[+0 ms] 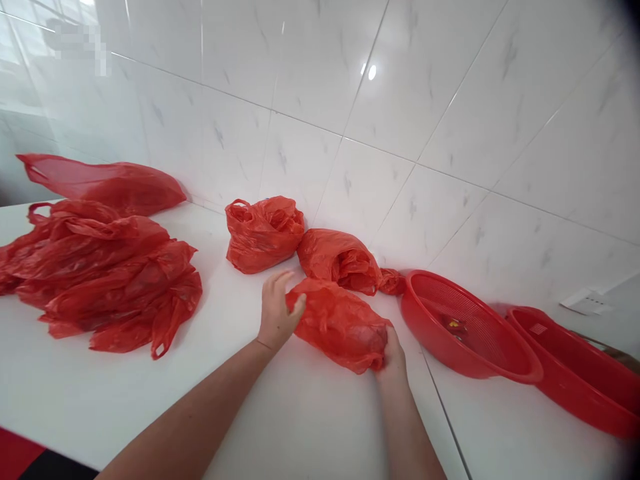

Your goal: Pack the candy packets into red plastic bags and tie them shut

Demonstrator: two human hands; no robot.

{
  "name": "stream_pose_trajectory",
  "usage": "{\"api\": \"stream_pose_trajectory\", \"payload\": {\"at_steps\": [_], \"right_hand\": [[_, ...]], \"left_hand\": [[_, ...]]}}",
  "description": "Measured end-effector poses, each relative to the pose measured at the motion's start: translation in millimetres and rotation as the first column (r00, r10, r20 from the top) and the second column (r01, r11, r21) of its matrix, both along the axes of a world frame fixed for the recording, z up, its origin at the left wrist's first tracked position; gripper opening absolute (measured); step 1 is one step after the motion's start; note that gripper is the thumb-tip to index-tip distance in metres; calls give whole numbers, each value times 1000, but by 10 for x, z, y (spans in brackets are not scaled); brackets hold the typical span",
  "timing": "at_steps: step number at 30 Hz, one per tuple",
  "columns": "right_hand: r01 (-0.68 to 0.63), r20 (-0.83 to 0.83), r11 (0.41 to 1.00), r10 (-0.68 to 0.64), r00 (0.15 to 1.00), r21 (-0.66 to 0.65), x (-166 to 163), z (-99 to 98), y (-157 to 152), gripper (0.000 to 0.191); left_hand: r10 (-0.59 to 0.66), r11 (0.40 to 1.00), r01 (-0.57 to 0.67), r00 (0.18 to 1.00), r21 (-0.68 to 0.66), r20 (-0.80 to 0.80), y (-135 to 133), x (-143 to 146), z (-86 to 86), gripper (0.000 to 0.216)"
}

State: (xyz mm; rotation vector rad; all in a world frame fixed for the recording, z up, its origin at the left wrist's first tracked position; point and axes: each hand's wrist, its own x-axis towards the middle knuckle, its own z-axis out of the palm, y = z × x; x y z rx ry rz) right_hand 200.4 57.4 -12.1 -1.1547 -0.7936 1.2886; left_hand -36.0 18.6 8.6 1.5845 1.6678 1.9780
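A crumpled red plastic bag lies on the white table between my hands. My right hand grips its right end, the fingers partly hidden behind the plastic. At the bag's left end, my left hand is open, fingers apart and thumb beside the bag's edge; whether it touches the plastic I cannot tell. Just behind sit a bundled red bag with folded plastic showing in its mouth and a fuller red bag with a loop handle.
A heap of red plastic bags spreads over the left, with another red bag behind it. To the right stand a red mesh basket with a small yellow item inside and a red basin. A tiled wall borders the white table.
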Motion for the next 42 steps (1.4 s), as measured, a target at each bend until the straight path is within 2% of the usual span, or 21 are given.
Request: {"api": "stream_pose_trajectory", "payload": {"at_steps": [1,3,5,6,8,10,12,14,15,17,19,21,23,25,27,31,35,37,38,40,42], "right_hand": [[8,-8,1000,-8,1000,-4,-24,36,-17,31],[-10,-36,1000,10,999,-11,-56,120,-54,33],[-53,-24,999,53,998,-1,-49,199,-87,33],[-64,1,998,64,998,11,-27,229,-97,34],[-31,90,999,28,996,39,52,263,-99,35],[47,213,997,-60,975,65,163,263,-79,39],[92,366,992,-118,923,86,277,255,-53,44],[102,564,988,-149,812,113,363,274,-44,46],[103,672,984,-176,719,148,386,303,-54,47],[84,838,955,-290,463,284,379,396,-108,49],[47,846,872,-484,225,486,290,515,-207,47],[21,725,731,-679,117,682,127,616,-330,39],[-46,623,624,-768,145,780,-79,661,-445,29],[-182,625,598,-750,215,780,-281,639,-521,23],[-281,644,586,-734,215,760,-440,573,-552,21],[-311,574,515,-807,138,799,-610,448,-578,21],[-366,532,446,-828,177,816,-730,397,-662,27],[-406,582,464,-777,240,787,-781,356,-667,29],[-413,623,496,-733,273,764,-791,327,-645,30],[-389,729,619,-611,308,682,-758,264,-554,33],[-305,845,796,-438,308,524,-646,221,-431,33]], "left_hand": [[-19,1000,24,976,16,-218,-41,42,29,41],[-188,982,180,842,-64,-506,-98,129,56,46],[-362,932,296,723,-210,-589,-102,193,23,59],[-434,901,335,700,-276,-568,-84,208,-15,59],[-519,851,391,733,-351,-440,-22,200,-112,34],[-534,827,439,809,-352,-245,42,165,-195,11],[-480,836,448,877,-317,-26,79,140,-232,18],[-403,854,435,900,-286,168,83,144,-221,19],[-372,859,430,897,-278,238,76,155,-206,19],[-318,872,411,889,-266,328,58,184,-173,21],[-281,885,386,888,-261,363,43,208,-152,23],[-255,898,362,892,-252,372,35,223,-148,24],[-262,901,369,882,-229,393,32,237,-153,23],[-306,884,423,844,-196,441,30,257,-157,23],[-356,858,490,783,-153,509,26,283,-157,23],[-391,814,573,664,-97,637,11,314,-133,27],[-395,784,613,610,-94,687,-12,306,-95,30],[-423,752,655,558,-67,714,-29,309,-82,31],[-448,722,690,514,-42,732,-38,313,-78,30],[-512,627,778,377,36,772,-56,316,-66,28],[-546,529,838,216,133,810,-60,293,-39,26]]}}
